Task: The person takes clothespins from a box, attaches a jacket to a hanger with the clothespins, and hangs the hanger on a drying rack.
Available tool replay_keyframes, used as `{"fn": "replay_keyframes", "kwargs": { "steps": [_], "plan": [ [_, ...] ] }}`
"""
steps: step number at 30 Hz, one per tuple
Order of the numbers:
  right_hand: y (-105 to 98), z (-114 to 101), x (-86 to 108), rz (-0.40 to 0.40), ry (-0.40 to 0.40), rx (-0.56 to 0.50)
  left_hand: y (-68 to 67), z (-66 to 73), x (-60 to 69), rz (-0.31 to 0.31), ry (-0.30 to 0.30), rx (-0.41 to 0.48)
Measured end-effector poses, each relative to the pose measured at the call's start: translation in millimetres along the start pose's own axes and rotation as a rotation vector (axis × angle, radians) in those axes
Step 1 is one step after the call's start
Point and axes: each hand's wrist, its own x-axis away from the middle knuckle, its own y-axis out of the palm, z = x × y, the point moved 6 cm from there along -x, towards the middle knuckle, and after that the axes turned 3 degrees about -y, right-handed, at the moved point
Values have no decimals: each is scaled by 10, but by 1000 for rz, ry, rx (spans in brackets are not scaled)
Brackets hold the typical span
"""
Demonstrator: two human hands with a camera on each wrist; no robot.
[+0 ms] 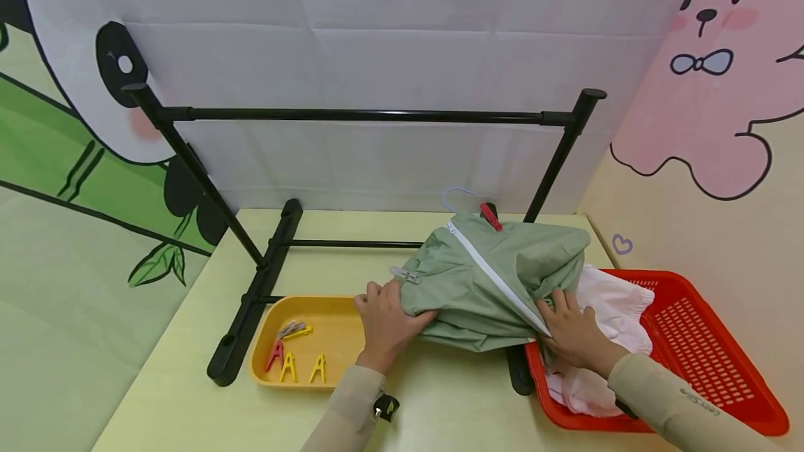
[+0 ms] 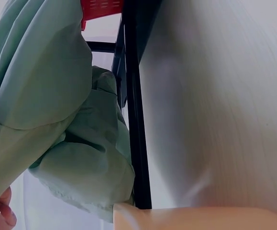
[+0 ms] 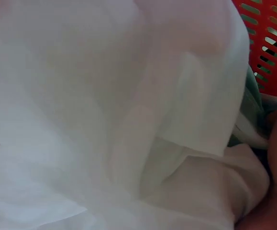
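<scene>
A light green jacket (image 1: pixel 477 277) with a white zipper is held tilted in front of the black rack. The blue hook of a hanger (image 1: pixel 457 190) sticks out at its top, and a red clothespin (image 1: pixel 491 217) is clipped near it. My left hand (image 1: pixel 388 323) grips the jacket's left edge, thumb on the fabric. With my right hand (image 1: pixel 579 333) I hold the lower right edge beside the zipper end. Folds of the jacket (image 2: pixel 38 81) fill the left side of the left wrist view. Pale cloth (image 3: pixel 105 110) covers most of the right wrist view.
A red basket (image 1: pixel 703 340) holding a pale pink garment (image 1: pixel 612 309) stands at right. On the left, a yellow tray (image 1: pixel 339 326) contains several clothespins (image 1: pixel 287 367). The black rack's top bar (image 1: pixel 364 116) spans above the table (image 1: pixel 188 340).
</scene>
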Motion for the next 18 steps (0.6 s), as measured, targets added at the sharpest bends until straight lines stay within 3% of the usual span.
{"fn": "replay_keyframes", "kwargs": {
  "steps": [18],
  "plan": [
    [-73, 66, -53, 69, -38, 9, 17, -15, 24, -34, -21, 17]
  ]
}}
